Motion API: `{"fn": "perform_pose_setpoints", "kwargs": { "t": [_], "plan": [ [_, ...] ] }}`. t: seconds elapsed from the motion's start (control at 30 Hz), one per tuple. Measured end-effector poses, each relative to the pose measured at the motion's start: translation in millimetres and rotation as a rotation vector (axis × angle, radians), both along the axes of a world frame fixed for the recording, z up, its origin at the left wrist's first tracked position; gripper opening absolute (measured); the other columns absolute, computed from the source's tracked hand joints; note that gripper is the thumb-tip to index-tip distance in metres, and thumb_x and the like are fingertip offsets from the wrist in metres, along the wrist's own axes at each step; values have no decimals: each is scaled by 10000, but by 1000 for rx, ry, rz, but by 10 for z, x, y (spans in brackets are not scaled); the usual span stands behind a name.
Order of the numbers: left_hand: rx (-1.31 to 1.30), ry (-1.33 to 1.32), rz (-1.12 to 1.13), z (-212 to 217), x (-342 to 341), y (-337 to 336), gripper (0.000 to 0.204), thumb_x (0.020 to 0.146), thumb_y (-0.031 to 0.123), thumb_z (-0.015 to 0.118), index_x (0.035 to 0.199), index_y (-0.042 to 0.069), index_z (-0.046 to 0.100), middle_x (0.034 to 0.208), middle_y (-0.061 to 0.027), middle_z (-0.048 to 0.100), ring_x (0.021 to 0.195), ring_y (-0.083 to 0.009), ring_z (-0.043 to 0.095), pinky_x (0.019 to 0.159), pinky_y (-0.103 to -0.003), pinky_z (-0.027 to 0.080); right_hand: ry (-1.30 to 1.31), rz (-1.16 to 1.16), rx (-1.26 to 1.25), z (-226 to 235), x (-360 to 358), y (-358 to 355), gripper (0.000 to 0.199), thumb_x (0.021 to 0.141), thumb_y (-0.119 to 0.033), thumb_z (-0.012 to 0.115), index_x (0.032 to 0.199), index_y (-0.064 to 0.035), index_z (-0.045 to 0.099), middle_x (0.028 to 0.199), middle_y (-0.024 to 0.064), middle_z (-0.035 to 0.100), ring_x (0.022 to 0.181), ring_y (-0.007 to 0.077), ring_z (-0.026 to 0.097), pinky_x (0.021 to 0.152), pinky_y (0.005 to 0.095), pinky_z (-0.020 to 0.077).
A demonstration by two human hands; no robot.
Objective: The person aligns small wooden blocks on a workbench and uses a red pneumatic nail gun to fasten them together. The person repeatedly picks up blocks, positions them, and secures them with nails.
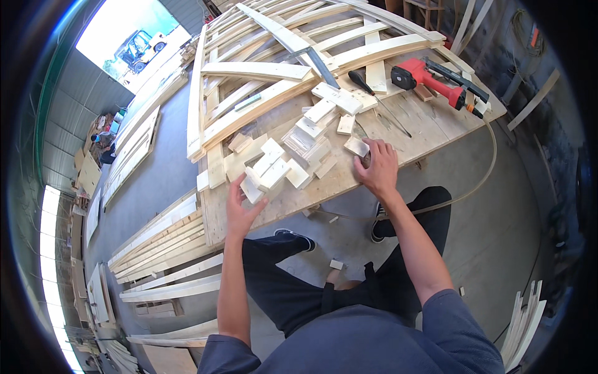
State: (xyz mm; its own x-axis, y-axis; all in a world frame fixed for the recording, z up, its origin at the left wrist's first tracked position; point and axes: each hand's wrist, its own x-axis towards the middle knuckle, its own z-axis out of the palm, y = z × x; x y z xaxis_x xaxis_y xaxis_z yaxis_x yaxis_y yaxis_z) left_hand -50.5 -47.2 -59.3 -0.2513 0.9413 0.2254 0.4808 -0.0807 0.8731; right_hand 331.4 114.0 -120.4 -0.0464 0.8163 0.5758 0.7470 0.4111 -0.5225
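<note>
My left hand (240, 210) holds a small pale wood block (251, 189) at the near edge of a plywood workbench (411, 128). My right hand (377, 167) rests on the bench with its fingertips on another small wood block (357, 146). Between the two hands lies a loose heap of several similar short wood blocks (299, 146). Both forearms come in from the lower edge.
A red nail gun (430, 76) with its hose lies at the bench's far right, a screwdriver (364, 81) beside it. A curved slatted wood frame (274, 68) covers the far bench. Stacks of wood strips (162, 243) lie on the floor at left. A small block (336, 264) lies between my feet.
</note>
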Motion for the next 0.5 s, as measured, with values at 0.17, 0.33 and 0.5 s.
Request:
{"fn": "perform_pose_setpoints", "kwargs": {
  "t": [0.17,0.33,0.5],
  "plan": [
    [-49,171,27,170,215,-111,977,837,211,1000,1656,24,503,1510,-165,661,1350,-308,684,1155,-452,529,8,-8,13,-28,3,9,500,893,-260,837,1351,-95,725,1240,121,704,1196,346,656,1048,485,508],
    [-105,499,50,621,439,17,1026,803,333,1038,1619,9,506,1526,-242,647,1394,-412,656,1181,-501,522,25,-3,-4,6,9,-20,467,903,-238,831,1340,-104,732,1241,116,706,1201,344,657,1049,487,507],
    [-197,458,99,643,534,205,978,796,348,1045,1547,23,509,1440,-267,707,1357,-430,692,1136,-508,550,7,-12,-30,4,11,-4,480,901,-247,832,1351,-113,735,1249,105,709,1200,338,658,1053,488,507]
  ]
}}
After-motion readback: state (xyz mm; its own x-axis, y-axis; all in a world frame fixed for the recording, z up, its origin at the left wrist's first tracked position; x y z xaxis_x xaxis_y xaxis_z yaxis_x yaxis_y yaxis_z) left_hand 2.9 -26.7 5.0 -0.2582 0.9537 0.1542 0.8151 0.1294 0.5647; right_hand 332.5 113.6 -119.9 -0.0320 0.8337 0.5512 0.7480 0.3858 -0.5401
